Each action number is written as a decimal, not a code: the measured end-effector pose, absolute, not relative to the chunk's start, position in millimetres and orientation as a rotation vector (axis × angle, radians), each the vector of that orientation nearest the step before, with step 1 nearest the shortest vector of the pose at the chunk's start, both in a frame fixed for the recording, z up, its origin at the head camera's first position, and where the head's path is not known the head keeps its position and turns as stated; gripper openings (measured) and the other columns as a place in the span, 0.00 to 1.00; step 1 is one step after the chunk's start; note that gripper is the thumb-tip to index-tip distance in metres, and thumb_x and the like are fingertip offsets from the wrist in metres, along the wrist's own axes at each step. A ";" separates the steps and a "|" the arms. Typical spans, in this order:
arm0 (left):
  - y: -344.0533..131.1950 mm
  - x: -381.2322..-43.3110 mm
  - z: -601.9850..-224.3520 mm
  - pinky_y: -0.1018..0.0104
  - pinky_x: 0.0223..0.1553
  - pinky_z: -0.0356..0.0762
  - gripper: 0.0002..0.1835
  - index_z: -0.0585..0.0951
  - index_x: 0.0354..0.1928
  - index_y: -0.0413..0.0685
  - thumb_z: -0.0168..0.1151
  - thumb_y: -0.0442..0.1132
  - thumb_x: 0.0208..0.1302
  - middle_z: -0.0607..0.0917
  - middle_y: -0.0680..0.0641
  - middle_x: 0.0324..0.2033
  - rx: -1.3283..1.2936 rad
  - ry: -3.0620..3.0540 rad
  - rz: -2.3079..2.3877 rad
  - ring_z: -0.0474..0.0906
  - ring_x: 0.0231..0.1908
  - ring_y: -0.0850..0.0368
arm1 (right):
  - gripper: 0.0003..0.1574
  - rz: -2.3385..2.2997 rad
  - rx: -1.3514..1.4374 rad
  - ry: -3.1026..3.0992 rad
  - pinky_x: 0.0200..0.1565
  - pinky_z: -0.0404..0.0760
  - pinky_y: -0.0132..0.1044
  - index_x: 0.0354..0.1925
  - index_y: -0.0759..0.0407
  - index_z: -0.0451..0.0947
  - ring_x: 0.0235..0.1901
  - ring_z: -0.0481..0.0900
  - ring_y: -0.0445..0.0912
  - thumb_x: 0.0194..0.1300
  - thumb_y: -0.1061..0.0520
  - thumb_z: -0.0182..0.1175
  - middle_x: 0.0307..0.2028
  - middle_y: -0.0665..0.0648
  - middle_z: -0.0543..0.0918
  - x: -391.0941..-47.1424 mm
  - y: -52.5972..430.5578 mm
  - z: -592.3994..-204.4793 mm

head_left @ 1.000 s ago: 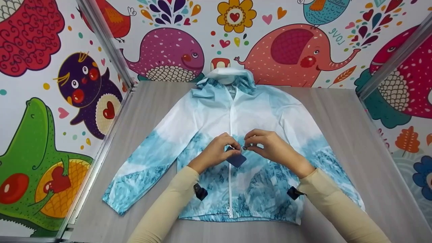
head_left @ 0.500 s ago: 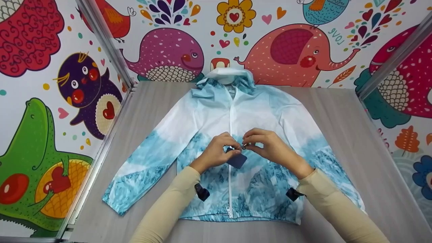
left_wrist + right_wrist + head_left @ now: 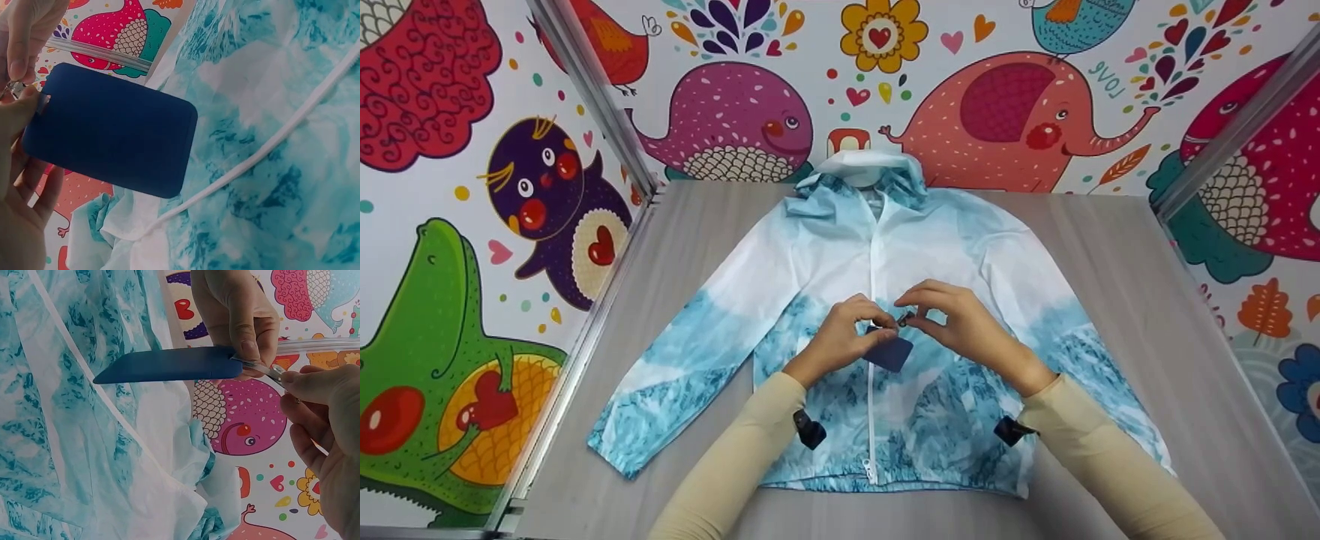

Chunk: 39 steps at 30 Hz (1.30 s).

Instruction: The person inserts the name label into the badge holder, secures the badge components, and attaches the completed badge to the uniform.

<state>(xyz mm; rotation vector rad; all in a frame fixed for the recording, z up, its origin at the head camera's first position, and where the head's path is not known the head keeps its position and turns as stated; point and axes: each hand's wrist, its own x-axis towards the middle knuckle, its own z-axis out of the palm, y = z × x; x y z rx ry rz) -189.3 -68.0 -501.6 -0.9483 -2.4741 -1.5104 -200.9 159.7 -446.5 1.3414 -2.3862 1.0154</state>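
Note:
A dark blue badge holder (image 3: pixel 892 355) with rounded corners hangs over the front of a jacket (image 3: pixel 919 255). My left hand (image 3: pixel 844 335) pinches the holder's slotted end between thumb and fingers, as the left wrist view shows on the blue holder (image 3: pixel 115 132). A small metal clip (image 3: pixel 277 373) with a clear strap joins the holder at that end. My right hand (image 3: pixel 964 322) pinches this clip between thumb and index finger. White and turquoise, the jacket lies spread face up, its front zip closed and both sleeves out to the sides.
Beneath the jacket is a grey wood-grain table (image 3: pixel 701 225). Walls printed with cartoon animals, such as a pink elephant (image 3: pixel 997 124), enclose it at the back and both sides. Metal rails (image 3: pixel 604 97) run along the corners. The jacket's hood (image 3: pixel 870 169) lies near the back wall.
The badge holder has tilted and shifted slightly right. My right hand has risen a little and moved slightly left, with the clip turned in its fingers. The jacket has stayed still.

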 end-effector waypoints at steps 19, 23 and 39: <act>-62.0 -192.8 -502.6 0.59 0.47 0.77 0.08 0.89 0.37 0.52 0.67 0.46 0.64 0.89 0.52 0.34 -0.856 -2.359 -1.457 0.79 0.39 0.59 | 0.23 1.068 1.235 -2.428 0.43 0.85 0.40 0.55 0.52 0.81 0.36 0.84 0.43 0.61 0.63 0.68 0.40 0.52 0.85 -207.5 157.0 -440.2; -59.2 -193.0 -503.4 0.57 0.45 0.77 0.06 0.89 0.37 0.51 0.68 0.44 0.63 0.88 0.51 0.33 -0.801 -2.317 -1.444 0.78 0.37 0.57 | 0.20 1.095 1.145 -2.468 0.45 0.84 0.40 0.53 0.52 0.83 0.36 0.83 0.43 0.62 0.60 0.68 0.42 0.53 0.85 -210.3 154.3 -441.4; -54.7 -198.8 -508.8 0.60 0.48 0.77 0.07 0.89 0.39 0.47 0.68 0.42 0.64 0.89 0.50 0.35 -0.679 -2.320 -1.499 0.83 0.38 0.56 | 0.13 1.244 0.804 -2.683 0.43 0.83 0.40 0.47 0.54 0.86 0.36 0.81 0.45 0.67 0.51 0.64 0.41 0.53 0.85 -224.6 144.5 -448.0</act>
